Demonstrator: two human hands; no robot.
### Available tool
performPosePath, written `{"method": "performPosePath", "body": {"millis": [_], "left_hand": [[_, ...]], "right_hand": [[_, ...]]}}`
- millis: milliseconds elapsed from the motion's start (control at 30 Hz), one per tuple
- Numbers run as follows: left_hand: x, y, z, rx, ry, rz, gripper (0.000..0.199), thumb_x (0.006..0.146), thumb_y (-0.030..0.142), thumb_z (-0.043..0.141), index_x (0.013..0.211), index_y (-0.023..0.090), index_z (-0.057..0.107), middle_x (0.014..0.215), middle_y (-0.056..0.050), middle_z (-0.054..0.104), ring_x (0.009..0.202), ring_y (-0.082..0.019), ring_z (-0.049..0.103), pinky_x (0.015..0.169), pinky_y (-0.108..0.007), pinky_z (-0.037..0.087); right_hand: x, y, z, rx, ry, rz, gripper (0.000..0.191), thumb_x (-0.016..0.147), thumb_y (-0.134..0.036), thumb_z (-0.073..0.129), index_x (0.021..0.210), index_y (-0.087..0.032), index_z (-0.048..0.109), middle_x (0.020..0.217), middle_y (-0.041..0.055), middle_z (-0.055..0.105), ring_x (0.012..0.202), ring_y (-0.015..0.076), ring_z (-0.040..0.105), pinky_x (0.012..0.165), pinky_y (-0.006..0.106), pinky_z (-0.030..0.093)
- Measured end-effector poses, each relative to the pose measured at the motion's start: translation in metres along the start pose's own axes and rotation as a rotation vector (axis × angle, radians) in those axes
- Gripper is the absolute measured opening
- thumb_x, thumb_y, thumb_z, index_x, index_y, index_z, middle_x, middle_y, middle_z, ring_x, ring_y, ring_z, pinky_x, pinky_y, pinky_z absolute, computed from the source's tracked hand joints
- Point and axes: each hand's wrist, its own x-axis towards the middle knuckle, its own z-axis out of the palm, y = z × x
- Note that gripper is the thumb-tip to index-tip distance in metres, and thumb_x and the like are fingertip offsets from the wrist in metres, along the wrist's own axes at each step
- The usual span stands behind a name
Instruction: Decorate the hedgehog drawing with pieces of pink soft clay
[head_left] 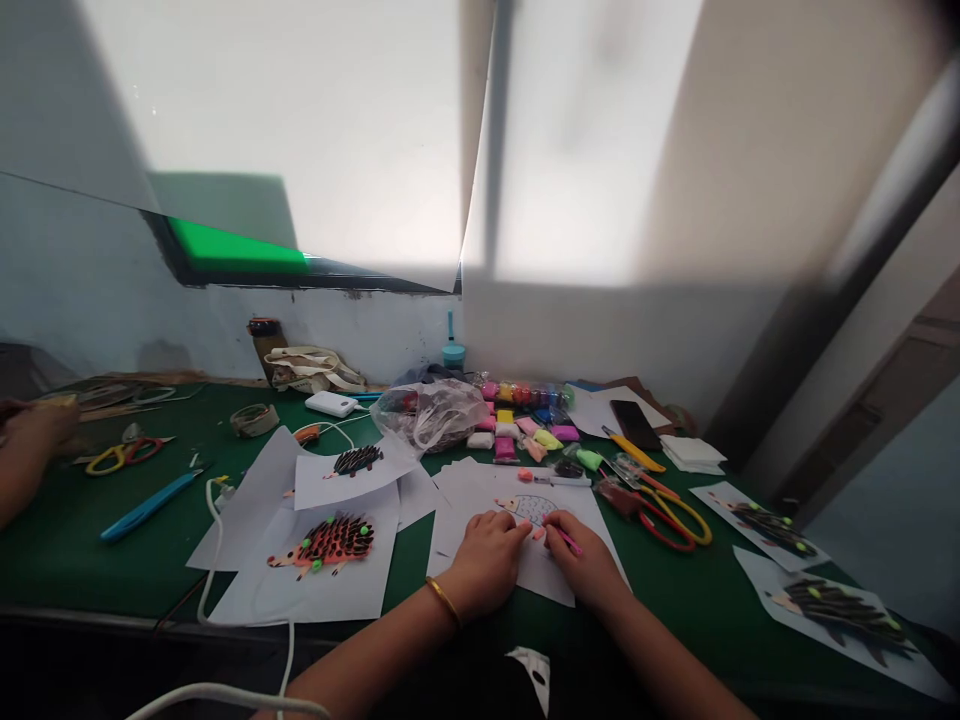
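A sheet of white paper [600, 515] lies in front of me with a hedgehog outline [531, 507] on it, its face filled in peach. My left hand [491, 560], a gold bangle at the wrist, rests on the lower left of the sheet with its fingers bent together; whether anything is under the fingertips is hidden. In my right hand [583, 565] is a thin pink tool [570, 543], held against the paper just below the drawing. A small orange-pink piece [538, 534] sits between the two hands.
Finished hedgehog pictures [330, 545] lie left and right. Behind the sheet are clay packets [505, 448] and a plastic bag [431, 415]. Scissors [675, 515], a yellow cutter [634, 450] and a phone [635, 425] lie right. Another person's hand [37, 440], a blue cutter [150, 507] and a white cable are left.
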Motion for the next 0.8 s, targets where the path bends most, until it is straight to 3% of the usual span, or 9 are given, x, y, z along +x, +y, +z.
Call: {"method": "performPosePath", "body": {"millis": [167, 267, 367, 600, 800], "left_hand": [[0.003, -0.003, 0.002, -0.124, 0.029, -0.049, 0.049, 0.085, 0.013, 0.046, 0.131, 0.028, 0.057, 0.115, -0.007, 0.06, 0.109, -0.024, 0.054, 0.098, -0.041, 0.041], [0.002, -0.003, 0.003, -0.163, 0.062, -0.048, 0.045, 0.085, 0.014, 0.047, 0.126, 0.027, 0.061, 0.114, -0.007, 0.061, 0.109, -0.023, 0.054, 0.097, -0.04, 0.042], [0.0, 0.001, 0.003, -0.107, 0.07, 0.0, 0.043, 0.084, 0.016, 0.051, 0.124, 0.029, 0.06, 0.112, -0.005, 0.06, 0.109, -0.024, 0.052, 0.097, -0.041, 0.04], [-0.005, 0.01, 0.001, 0.032, 0.056, 0.066, 0.037, 0.086, 0.021, 0.052, 0.123, 0.026, 0.057, 0.115, -0.006, 0.058, 0.109, -0.026, 0.049, 0.097, -0.043, 0.038], [-0.006, 0.009, -0.001, 0.014, 0.086, 0.084, 0.017, 0.088, 0.022, 0.053, 0.1, 0.024, 0.065, 0.105, -0.005, 0.06, 0.103, -0.023, 0.051, 0.094, -0.039, 0.039]], "right_hand": [[-0.001, -0.002, -0.002, 0.004, -0.023, -0.01, 0.03, 0.092, -0.045, 0.041, 0.088, -0.025, 0.063, 0.087, 0.0019, 0.069, 0.083, 0.0218, 0.063, 0.075, 0.032, 0.048], [-0.001, 0.0, -0.001, 0.0, 0.0, -0.029, 0.029, 0.092, -0.044, 0.041, 0.095, -0.025, 0.063, 0.094, 0.003, 0.07, 0.089, 0.0228, 0.064, 0.079, 0.033, 0.049], [-0.001, 0.004, 0.001, -0.007, 0.03, -0.012, 0.028, 0.089, -0.042, 0.045, 0.104, -0.025, 0.061, 0.098, 0.0034, 0.071, 0.09, 0.0231, 0.065, 0.081, 0.034, 0.049], [-0.001, 0.007, 0.002, 0.018, -0.008, -0.01, 0.025, 0.088, -0.043, 0.046, 0.096, -0.025, 0.062, 0.094, 0.0029, 0.07, 0.089, 0.023, 0.065, 0.08, 0.034, 0.05], [-0.001, 0.003, 0.0, 0.023, -0.032, -0.022, 0.027, 0.089, -0.044, 0.045, 0.09, -0.025, 0.064, 0.088, 0.0023, 0.07, 0.084, 0.0222, 0.064, 0.077, 0.033, 0.049]]}}
